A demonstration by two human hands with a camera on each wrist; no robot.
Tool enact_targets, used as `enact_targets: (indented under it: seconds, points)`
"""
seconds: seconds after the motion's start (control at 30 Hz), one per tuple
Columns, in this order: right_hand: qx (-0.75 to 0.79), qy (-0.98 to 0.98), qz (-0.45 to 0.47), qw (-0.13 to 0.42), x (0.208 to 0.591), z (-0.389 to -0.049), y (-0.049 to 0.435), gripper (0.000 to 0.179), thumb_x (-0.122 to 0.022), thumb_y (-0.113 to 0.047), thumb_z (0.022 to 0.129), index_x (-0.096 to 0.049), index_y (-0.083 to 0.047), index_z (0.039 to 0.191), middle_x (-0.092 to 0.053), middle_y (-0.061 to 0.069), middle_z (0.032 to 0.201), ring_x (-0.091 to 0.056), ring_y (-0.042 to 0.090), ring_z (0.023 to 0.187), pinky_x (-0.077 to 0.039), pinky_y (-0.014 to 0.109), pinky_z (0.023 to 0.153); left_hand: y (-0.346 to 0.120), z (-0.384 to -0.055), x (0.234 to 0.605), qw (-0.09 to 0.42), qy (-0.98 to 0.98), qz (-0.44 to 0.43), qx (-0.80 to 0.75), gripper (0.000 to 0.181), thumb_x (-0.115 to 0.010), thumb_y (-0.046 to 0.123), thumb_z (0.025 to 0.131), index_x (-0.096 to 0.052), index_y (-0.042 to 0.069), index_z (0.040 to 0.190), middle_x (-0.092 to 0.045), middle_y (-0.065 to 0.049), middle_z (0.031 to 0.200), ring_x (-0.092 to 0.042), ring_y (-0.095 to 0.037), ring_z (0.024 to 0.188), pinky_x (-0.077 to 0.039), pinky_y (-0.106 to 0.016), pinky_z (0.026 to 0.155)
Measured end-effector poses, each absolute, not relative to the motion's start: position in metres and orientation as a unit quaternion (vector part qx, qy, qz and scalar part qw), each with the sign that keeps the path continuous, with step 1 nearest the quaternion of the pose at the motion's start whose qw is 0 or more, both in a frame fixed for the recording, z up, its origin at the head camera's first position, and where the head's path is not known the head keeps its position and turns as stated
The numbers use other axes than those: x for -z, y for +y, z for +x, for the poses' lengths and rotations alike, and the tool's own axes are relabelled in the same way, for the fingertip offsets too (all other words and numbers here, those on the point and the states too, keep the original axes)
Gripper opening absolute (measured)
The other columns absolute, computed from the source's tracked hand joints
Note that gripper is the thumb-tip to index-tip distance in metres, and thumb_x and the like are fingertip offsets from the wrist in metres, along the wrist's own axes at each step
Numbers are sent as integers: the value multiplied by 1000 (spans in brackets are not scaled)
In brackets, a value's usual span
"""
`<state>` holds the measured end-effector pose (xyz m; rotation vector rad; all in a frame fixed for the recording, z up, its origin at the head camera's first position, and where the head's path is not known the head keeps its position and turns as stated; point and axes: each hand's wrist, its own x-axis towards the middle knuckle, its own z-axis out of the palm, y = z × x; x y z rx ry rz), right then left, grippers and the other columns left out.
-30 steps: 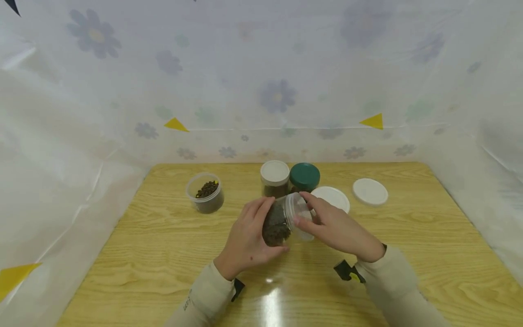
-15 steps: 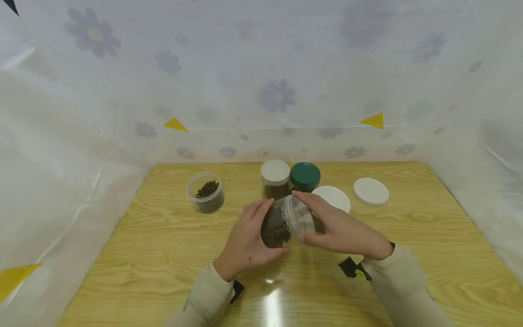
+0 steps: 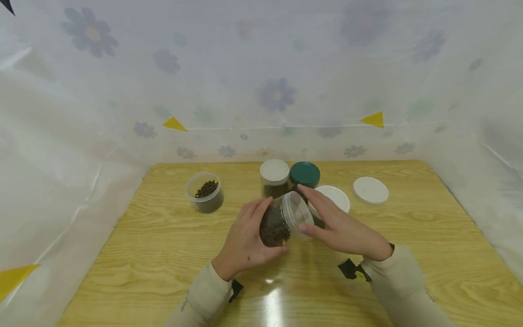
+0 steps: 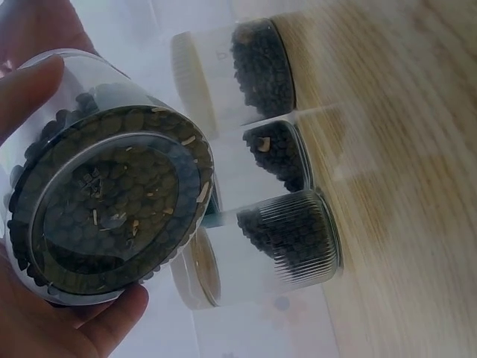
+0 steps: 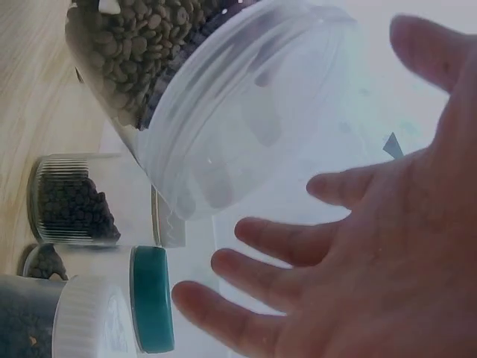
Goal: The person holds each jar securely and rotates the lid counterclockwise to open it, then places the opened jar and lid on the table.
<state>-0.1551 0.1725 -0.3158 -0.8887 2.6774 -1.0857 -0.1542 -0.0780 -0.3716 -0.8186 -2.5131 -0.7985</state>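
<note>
My left hand grips a clear jar part-filled with small brown bean-like pieces. The jar is tilted over the table, its clear ridged mouth end turned right. In the left wrist view its round base faces the camera, with pale bits among the dark pieces. Beside the mouth end is my right hand, its thumb overlapping the rim in the head view. The right wrist view shows the fingers fairly straight and spread, with a gap between them and the jar.
Behind the held jar stand a white-lidded jar, a green-lidded jar and another white-lidded jar. A loose white lid lies at right. To the left is an uncovered clear tub with brown pieces and yellow bits.
My right hand has come off the jar's mouth end, its fingers spreading and shifting slightly right. The left hand keeps its grip, and the jar's mouth has turned a little toward the head camera.
</note>
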Motion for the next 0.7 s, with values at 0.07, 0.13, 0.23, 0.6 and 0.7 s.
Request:
enact_targets:
  seconds: [0.07, 0.13, 0.23, 0.6, 0.7]
  points:
    - [368, 887, -272, 62, 315, -155, 172, 71, -48, -40, 104, -9, -23, 161, -15, 12, 167, -19, 41, 152, -30, 66, 113, -78, -154, 371, 191, -894, -289, 285, 110, -91, 49, 61, -39, 12, 150, -52, -10, 141, -52, -26, 129, -52, -46, 99]
    - [368, 893, -251, 59, 313, -155, 171, 66, -43, -40, 105, -13, -20, 161, -21, 14, 165, -30, 41, 148, -36, 63, 111, -78, -154, 370, 191, -894, -287, 286, 110, -92, 48, 60, -40, 12, 150, -52, -10, 141, -52, -26, 129, -52, -47, 99]
    - [360, 905, -219, 55, 311, -155, 170, 62, -40, -42, 106, -22, -15, 159, -36, 18, 157, -50, 39, 134, -47, 57, 101, -78, -154, 369, 187, -895, -286, 286, 110, -92, 47, 60, -39, 13, 150, -52, -10, 141, -52, -26, 129, -52, -47, 100]
    - [324, 925, -180, 89, 303, -157, 165, 64, -40, -53, 103, -37, -15, 153, -63, 14, 132, -66, 15, 95, -53, 34, 75, -77, -154, 366, 189, -897, -295, 271, 108, -90, 51, 62, -40, 13, 149, -52, -9, 140, -52, -26, 129, -53, -45, 97]
    - [319, 926, -179, 95, 302, -157, 163, 65, -41, -55, 102, -37, -14, 153, -64, 13, 130, -67, 15, 94, -52, 33, 74, -77, -154, 366, 196, -896, -297, 268, 107, -90, 50, 60, -41, 13, 148, -53, -9, 139, -53, -26, 128, -54, -45, 96]
